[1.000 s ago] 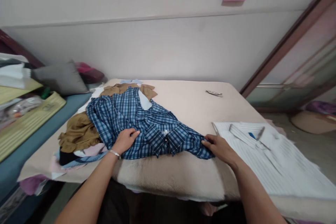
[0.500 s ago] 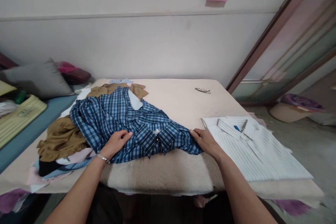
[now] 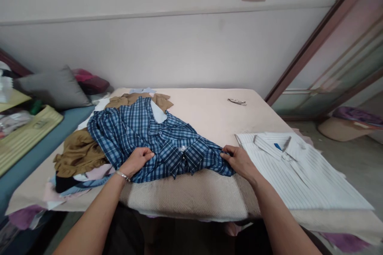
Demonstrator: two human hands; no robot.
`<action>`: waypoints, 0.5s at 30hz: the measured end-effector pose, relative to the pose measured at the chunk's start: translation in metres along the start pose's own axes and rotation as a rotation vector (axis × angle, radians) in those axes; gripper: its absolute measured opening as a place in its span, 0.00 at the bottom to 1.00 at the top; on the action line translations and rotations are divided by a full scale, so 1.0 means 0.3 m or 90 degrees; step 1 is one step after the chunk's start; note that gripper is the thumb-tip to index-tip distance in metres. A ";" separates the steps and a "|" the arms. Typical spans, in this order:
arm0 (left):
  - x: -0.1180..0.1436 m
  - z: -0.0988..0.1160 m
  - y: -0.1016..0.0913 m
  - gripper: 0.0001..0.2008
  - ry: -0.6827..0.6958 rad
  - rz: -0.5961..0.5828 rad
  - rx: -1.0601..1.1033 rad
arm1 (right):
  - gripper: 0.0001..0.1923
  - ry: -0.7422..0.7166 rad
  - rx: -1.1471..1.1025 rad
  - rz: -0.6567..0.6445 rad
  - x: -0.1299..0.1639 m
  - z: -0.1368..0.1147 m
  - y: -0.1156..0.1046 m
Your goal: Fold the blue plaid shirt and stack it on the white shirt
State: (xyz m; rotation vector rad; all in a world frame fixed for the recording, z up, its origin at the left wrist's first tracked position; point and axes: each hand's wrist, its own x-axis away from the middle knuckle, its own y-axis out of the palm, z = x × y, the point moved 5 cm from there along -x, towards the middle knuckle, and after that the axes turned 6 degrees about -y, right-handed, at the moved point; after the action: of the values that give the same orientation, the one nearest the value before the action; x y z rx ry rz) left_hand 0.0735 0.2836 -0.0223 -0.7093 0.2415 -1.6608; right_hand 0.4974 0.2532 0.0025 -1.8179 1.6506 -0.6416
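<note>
My left hand [image 3: 136, 163] and right hand [image 3: 238, 163] have fingers [image 3: 229, 149] clamped on the blue plaid shirt [image 3: 175, 133] by the bench's [image 3: 206, 113] front edge; I seem to be straightening it, next probably needing an even outward pull

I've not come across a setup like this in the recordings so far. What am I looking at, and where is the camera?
There is no machine here: you see a person's two bare hands, filmed by a camera worn on their head, looking forward and down. The left hand, with a bracelet at its wrist, rests on a blue plaid shirt; whether it grips the cloth is unclear. The right hand pinches the shirt's right end. All this lies on a beige-covered table. At the left are more garments, including a brown one; at the right, a white striped shirt lies flat. The small dark item farther back is too small to identify.
</note>
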 end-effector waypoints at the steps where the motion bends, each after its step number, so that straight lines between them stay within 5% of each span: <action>1: 0.000 0.001 -0.001 0.20 0.001 -0.005 0.001 | 0.10 0.004 -0.001 0.002 0.000 -0.004 -0.002; 7: 0.019 0.037 -0.008 0.19 0.024 -0.020 -0.054 | 0.21 0.003 -0.010 0.003 -0.001 -0.023 0.004; 15: 0.027 0.056 -0.034 0.18 0.050 0.010 -0.053 | 0.14 0.044 -0.005 0.049 -0.002 0.022 -0.037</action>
State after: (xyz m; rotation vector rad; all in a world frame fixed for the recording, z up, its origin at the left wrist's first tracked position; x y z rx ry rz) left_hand 0.0743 0.2820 -0.0010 -0.7039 0.3729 -1.6727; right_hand 0.5099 0.2552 0.0056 -1.7461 1.7604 -0.6717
